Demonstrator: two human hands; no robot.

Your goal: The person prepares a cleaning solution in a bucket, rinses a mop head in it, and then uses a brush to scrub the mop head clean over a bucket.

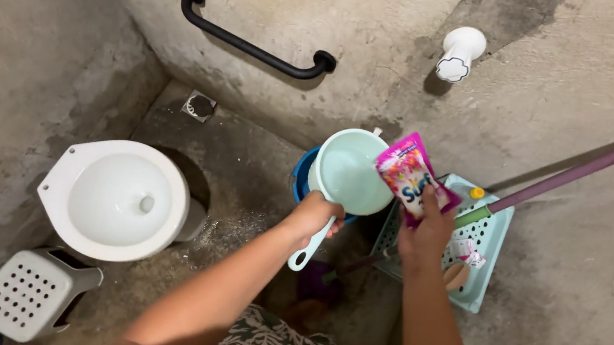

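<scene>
Pink sachet pinched in the right hand, held against the rim of a pale green dipper.

Soft, light and probably slick, the sachet is best held low at its sealed edge; the left hand has its grip closed round the stiff dipper handle, above a blue bucket.
</scene>
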